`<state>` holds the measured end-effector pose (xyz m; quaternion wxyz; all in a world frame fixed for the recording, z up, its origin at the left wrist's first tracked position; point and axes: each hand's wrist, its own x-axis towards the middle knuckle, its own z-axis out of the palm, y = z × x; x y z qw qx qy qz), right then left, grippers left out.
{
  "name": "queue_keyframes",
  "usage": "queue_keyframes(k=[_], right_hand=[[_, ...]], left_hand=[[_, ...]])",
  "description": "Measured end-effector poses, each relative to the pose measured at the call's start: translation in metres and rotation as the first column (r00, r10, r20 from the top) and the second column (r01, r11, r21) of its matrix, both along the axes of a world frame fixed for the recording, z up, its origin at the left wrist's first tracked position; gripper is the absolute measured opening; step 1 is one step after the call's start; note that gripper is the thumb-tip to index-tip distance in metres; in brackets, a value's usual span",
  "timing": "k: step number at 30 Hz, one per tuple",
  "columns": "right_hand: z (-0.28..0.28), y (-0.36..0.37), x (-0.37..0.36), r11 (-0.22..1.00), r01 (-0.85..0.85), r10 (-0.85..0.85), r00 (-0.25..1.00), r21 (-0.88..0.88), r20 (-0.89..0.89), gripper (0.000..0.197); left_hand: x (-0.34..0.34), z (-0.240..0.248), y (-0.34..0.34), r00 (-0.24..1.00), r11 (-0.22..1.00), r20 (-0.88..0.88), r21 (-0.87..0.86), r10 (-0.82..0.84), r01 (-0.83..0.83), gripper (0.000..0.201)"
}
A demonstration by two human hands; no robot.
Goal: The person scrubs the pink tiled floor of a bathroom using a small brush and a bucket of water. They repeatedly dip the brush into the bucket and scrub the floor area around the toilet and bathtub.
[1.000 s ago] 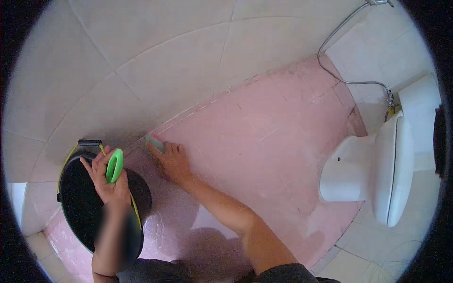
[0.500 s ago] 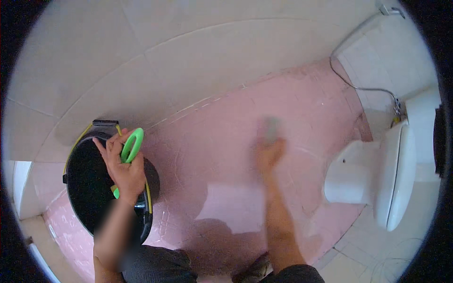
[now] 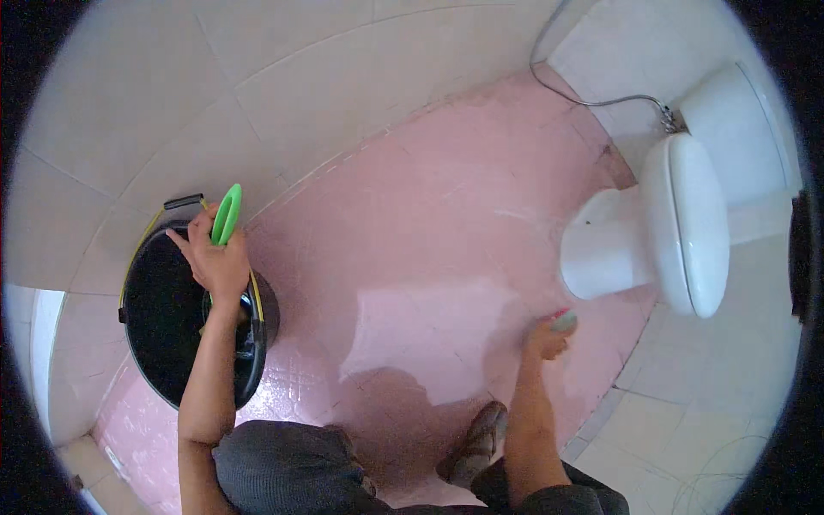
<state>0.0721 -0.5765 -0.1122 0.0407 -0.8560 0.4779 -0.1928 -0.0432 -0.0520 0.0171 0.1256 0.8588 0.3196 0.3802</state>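
My left hand (image 3: 221, 268) is closed around a tool with a bright green loop handle (image 3: 227, 215), held over the rim of a black bucket (image 3: 257, 365). The lower part of that tool is hidden by the hand and the bucket. Lower right, close to the pink floor (image 3: 412, 223), my right hand (image 3: 545, 339) grips a small pale-green and red scrubber (image 3: 564, 321). Fingers cover much of it, so its exact kind does not show.
At the right stands a white toilet (image 3: 605, 245) with its lid down. A grey hose (image 3: 601, 104) runs along the wall behind it. Tiled wall (image 3: 292, 86) borders the floor at the back. My shoe (image 3: 481, 442) and grey-clad knee (image 3: 283, 468) are at the bottom.
My right hand has moved the scrubber toward me and to the right, nearer the toilet base. The left hand keeps the green handle at the bucket. The whole view has shifted somewhat.
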Motion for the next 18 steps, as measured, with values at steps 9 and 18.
queue_keyframes(k=[9, 18], right_hand=[[-0.022, 0.282, -0.207, -0.035, -0.842, 0.986, -0.118, 0.538, -0.121, 0.057], [-0.014, 0.005, -0.048, 0.988, -0.111, 0.101, 0.991, 0.111, 0.09, 0.045]], left_hand=[[-0.009, -0.012, 0.019, 0.995, 0.999, -0.093, 0.015, -0.038, 0.04, 0.038], [0.003, -0.032, 0.038, 0.981, 0.986, -0.093, 0.021, 0.167, -0.166, 0.034]])
